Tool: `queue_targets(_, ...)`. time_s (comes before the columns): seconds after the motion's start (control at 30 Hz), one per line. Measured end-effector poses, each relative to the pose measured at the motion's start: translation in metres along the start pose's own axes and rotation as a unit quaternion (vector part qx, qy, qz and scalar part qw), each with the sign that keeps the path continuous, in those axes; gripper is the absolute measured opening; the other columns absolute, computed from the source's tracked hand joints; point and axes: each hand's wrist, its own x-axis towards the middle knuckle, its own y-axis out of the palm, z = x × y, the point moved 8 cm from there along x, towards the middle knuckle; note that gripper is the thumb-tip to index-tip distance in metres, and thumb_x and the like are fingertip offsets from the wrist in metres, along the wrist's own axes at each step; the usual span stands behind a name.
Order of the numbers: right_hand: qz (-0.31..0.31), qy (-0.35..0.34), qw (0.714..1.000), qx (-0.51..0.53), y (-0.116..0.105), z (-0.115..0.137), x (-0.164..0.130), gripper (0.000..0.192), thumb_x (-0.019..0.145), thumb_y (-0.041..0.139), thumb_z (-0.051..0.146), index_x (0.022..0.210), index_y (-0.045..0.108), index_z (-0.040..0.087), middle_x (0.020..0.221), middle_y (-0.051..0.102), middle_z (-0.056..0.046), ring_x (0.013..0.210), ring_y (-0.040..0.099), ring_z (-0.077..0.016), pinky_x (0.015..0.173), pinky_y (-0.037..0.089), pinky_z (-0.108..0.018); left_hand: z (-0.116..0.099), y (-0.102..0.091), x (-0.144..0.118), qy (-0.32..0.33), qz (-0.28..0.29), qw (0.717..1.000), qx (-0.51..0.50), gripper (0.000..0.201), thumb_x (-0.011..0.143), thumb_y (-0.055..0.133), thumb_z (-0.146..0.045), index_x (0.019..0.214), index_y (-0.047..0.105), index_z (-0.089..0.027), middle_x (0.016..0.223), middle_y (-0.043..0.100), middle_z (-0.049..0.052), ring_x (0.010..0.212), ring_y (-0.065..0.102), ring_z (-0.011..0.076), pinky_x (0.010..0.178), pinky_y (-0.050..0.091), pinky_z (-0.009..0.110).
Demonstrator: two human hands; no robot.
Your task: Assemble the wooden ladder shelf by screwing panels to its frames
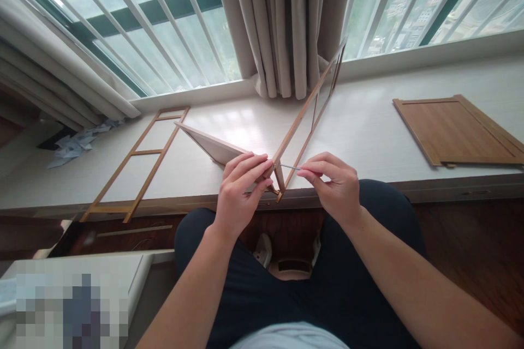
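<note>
My left hand point(237, 193) pinches the near corner of a thin wooden ladder-like frame point(308, 106) that stands on edge and runs up toward the curtain. A white panel point(208, 144) leans against that corner, tilted off the sill. My right hand point(333, 185) grips a thin metal pin or tool point(290, 167) between thumb and fingers, with its tip at the frame's corner by my left fingertips. Both hands hover over the front edge of the white window sill point(368, 131).
A second wooden ladder frame point(137, 161) lies flat on the sill at the left. A brown wooden panel point(456, 130) lies at the right. Grey curtains point(282, 22) hang behind. Crumpled paper point(79, 144) sits far left. My knees and slippers are below.
</note>
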Motion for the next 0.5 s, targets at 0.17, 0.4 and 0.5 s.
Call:
queue_targets(0.17, 0.010, 0.088, 0.996, -0.020, -0.007, -0.023, -0.011, 0.013, 0.093, 0.075, 0.033, 0.086, 0.078, 0.023, 0.076, 0.069, -0.001, 0.067, 0.061, -0.0156, 0.065, 0.050, -0.031, 0.001, -0.010, -0.019, -0.020, -0.060, 0.998, -0.015, 0.041, 0.092, 0.074, -0.031, 0.132, 0.068, -0.026, 0.144, 0.063, 0.009, 0.137, 0.055, 0.0302, 0.116, 0.046, 0.051)
queue_targets(0.4, 0.198, 0.250, 0.944, -0.080, 0.014, -0.057, -0.063, 0.017, 0.093, 0.070, 0.034, 0.083, 0.076, 0.022, 0.072, 0.074, -0.001, 0.065, 0.067, -0.0182, 0.066, 0.049, -0.030, 0.087, 0.050, -0.139, -0.459, -0.220, 0.815, -0.278, 0.028, 0.091, 0.071, -0.047, 0.096, 0.067, -0.020, 0.088, 0.062, 0.002, 0.077, 0.061, 0.0132, 0.062, 0.049, 0.023)
queue_targets(0.5, 0.285, 0.271, 0.907, -0.150, 0.027, -0.066, -0.078, 0.018, 0.095, 0.066, 0.031, 0.081, 0.075, 0.021, 0.072, 0.075, -0.002, 0.063, 0.067, -0.0183, 0.064, 0.047, -0.030, 0.106, 0.112, -0.183, -0.617, -0.135, 0.661, -0.406, 0.039, 0.083, 0.078, -0.052, 0.094, 0.065, -0.017, 0.085, 0.063, 0.002, 0.071, 0.060, 0.0126, 0.053, 0.042, 0.021)
